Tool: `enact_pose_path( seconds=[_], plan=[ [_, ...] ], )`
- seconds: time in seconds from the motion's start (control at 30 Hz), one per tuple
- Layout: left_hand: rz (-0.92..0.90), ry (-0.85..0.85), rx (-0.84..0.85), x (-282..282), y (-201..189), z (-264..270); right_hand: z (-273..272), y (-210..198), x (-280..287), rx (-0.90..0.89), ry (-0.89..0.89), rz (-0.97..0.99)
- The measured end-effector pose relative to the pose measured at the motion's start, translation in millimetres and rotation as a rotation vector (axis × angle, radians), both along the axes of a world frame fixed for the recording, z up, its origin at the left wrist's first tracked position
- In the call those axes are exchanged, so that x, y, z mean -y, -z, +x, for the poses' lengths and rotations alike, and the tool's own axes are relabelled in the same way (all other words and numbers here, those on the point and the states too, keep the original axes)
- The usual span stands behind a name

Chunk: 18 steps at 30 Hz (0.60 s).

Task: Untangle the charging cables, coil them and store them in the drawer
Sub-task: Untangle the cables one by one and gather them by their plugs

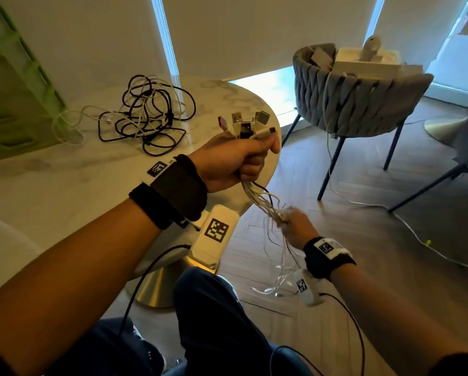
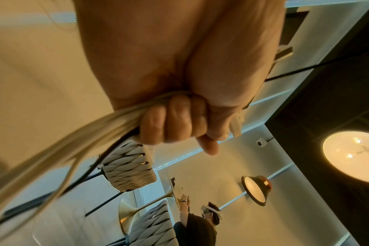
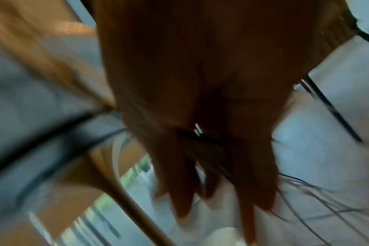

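Observation:
My left hand (image 1: 235, 161) grips a bundle of mostly white charging cables (image 1: 260, 199) in a fist just past the round marble table's (image 1: 65, 185) edge. Several USB plugs (image 1: 249, 123) stick up above that fist. In the left wrist view the curled fingers (image 2: 175, 123) wrap the strands (image 2: 74, 141). Lower and to the right, my right hand (image 1: 295, 226) holds the same bundle, blurred by motion. Loose ends (image 1: 279, 280) dangle beneath it toward the floor. In the right wrist view the hand (image 3: 211, 149) is smeared, with thin cables (image 3: 305, 191) beside it. A second tangle of black and white cables (image 1: 149, 115) lies on the table.
A green plastic unit (image 1: 13, 90) stands on the table's far left. A grey woven chair (image 1: 355, 96) holding white boxes is at the back right. A white cord (image 1: 417, 234) runs over the wooden floor. The table's gold base (image 1: 157, 286) is by my knees.

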<state>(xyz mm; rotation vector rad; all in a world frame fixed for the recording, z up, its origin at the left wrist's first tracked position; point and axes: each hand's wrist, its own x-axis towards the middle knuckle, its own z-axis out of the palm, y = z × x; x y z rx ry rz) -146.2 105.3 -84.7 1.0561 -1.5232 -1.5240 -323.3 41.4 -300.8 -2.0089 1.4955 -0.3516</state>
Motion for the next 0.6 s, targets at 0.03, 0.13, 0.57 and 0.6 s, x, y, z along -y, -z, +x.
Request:
enact_pose_path(
  seconds=[0.03,0.13,0.57,0.6],
  plan=[
    [-0.008,-0.003,0.024,0.4,-0.7,2.4,3.5,0.6,-6.9,-0.082,-0.117,0.180],
    [-0.017,-0.012,0.112,-1.2,1.9,2.4,1.5,-12.6,-17.8,-0.175,-0.322,0.491],
    [0.106,-0.265,-0.128,-1.5,6.2,16.3,45.2,-212.9,-26.6,0.517,-0.198,-0.444],
    [0.098,-0.256,-0.128,-4.6,5.4,16.2,54.2,-220.2,-28.7,0.567,-0.234,-0.454]
  ],
)
